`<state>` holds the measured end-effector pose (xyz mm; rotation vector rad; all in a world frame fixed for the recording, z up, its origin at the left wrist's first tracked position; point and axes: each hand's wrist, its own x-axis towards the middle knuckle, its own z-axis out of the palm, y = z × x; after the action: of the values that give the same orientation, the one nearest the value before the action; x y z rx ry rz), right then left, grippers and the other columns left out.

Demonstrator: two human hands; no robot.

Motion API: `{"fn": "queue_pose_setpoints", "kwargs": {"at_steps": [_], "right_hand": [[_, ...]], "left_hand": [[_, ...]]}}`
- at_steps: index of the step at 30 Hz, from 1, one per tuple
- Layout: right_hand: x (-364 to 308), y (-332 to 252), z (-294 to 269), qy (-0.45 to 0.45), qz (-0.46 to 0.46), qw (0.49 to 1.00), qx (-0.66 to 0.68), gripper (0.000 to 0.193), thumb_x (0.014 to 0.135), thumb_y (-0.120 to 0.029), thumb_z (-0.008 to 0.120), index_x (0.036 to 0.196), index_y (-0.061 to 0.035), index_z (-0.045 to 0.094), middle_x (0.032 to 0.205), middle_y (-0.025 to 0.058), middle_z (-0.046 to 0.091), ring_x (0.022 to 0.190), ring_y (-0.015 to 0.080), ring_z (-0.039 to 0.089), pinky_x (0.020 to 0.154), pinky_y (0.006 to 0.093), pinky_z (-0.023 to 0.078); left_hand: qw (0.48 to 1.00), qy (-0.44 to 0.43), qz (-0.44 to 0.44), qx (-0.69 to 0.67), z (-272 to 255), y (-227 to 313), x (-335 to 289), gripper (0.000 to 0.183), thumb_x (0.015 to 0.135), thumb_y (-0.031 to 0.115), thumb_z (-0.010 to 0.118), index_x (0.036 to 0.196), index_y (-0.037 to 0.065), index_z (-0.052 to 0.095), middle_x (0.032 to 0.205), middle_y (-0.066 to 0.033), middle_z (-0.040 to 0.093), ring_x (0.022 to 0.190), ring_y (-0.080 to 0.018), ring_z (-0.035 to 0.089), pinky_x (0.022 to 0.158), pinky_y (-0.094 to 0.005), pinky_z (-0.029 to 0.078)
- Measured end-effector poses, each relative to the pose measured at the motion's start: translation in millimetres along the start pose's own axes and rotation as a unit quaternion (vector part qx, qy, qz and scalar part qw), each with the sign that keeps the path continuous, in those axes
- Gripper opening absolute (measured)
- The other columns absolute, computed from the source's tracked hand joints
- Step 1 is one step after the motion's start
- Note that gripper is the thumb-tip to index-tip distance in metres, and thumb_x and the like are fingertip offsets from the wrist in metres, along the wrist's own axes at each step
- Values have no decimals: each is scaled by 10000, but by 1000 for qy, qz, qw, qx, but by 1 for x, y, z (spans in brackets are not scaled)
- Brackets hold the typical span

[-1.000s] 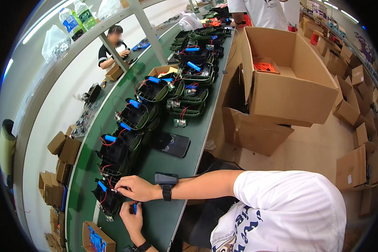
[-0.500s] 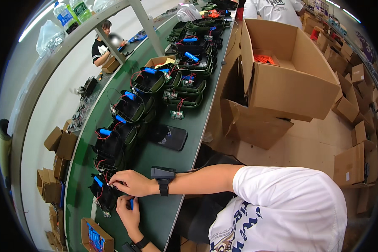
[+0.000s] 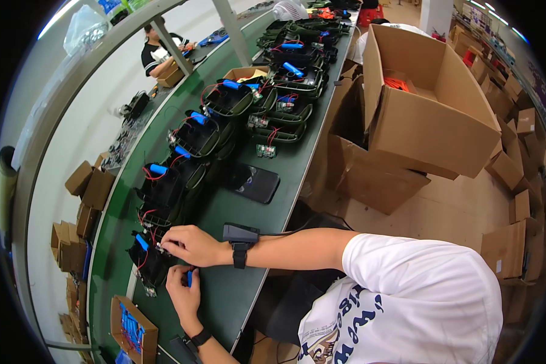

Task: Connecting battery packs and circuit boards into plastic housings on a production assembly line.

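- Grasping loose blue cell [image 3: 190, 279] in L hand [image 3: 185, 297], fingers curled round it, low over worktop [image 3: 227, 291], just beside black housing [image 3: 158, 265]; poss. slip & roll twd near edge, due to loose or off-centre grip
- Pinching smth tiny & whitish, prob. a lead end [image 3: 159, 245], w/ R hand [image 3: 191, 244] at housing's rim; unable to confirm exact hold, partly hidden by fingers; poss. fumble b/c of tiny size
- Red leads [image 3: 142, 265] looped across same housing; poss. snag or strained joint, from pulling either hand back w/ a wire caught
- Small circuit board [image 3: 150, 292] at housing's lower end, nr L hand; poss. knock or scrape, from sideways sweep of L fingers
- Second blue cell [image 3: 141, 242] in housing, nr R fingertips; poss. short or swapped polarity, from touching bare ends or misreading wires; too small to tell if bare
- Neighbouring housing [image 3: 164, 195] crowded close, w/ own wires; poss. shove or tangle, from bumping w/ R knuckles
- Wrist unit [image 3: 241, 233] on R forearm, bulky; poss. catch on nearby parts, from low reach across
- Open cardboard box [image 3: 149, 347] of more blue cells, left of L wrist; poss. nudge or spill, from careless elbow swing
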<state>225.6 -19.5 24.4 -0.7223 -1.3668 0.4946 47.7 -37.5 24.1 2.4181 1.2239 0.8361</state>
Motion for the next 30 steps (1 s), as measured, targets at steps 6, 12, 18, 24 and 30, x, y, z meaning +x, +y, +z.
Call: {"fn": "queue_pose_setpoints", "kwargs": {"at_steps": [6, 12, 18, 24, 30], "right_hand": [[3, 4, 6, -7, -12, 1000, 5, 181, 970, -170, 655, 961, 6, 694, 868, 138, 678, 775, 267, 664, 685, 360, 525], [8, 0, 9, 11, 34, 999, -1, 129, 951, -76, 678, 1035, -6, 747, 882, 77, 719, 774, 98, 642, 679, 282, 526], [-2, 3, 15, -58, 115, 991, 34, 140, 999, -75, 633, 1090, 6, 703, 919, 19, 698, 775, 53, 593, 648, 223, 475], [2, 4, 3, -140, 158, 977, 39, 115, 1014, -101, 624, 1078, -20, 673, 904, -14, 668, 686, 18, 518, 588, 192, 410], [39, -10, 9, -255, 179, 950, -15, 108, 1011, -123, 613, 1052, -34, 661, 869, -12, 647, 645, 25, 534, 559, 194, 387]], "left_hand": [[1000, 5, 1, -6, -7, -5, 0, 132, 835, 41, 752, 905, -32, 666, 865, -131, 632, 696, -261, 604, 649, -348, 483], [999, 16, 18, -32, -7, -8, 3, 160, 829, 103, 779, 920, -5, 703, 848, -149, 641, 753, -291, 647, 696, -369, 522], [998, 35, 29, -40, -3, -26, -10, 205, 795, 142, 786, 939, 12, 717, 933, -168, 673, 910, -363, 662, 821, -423, 544], [999, 16, -26, -30, -2, -16, -15, 255, 837, 259, 777, 944, 34, 722, 949, -149, 655, 928, -363, 662, 810, -449, 542], [998, 19, -49, -34, -19, -12, -15, 276, 879, 311, 743, 918, 40, 710, 942, -138, 648, 899, -353, 661, 789, -451, 543]]}}
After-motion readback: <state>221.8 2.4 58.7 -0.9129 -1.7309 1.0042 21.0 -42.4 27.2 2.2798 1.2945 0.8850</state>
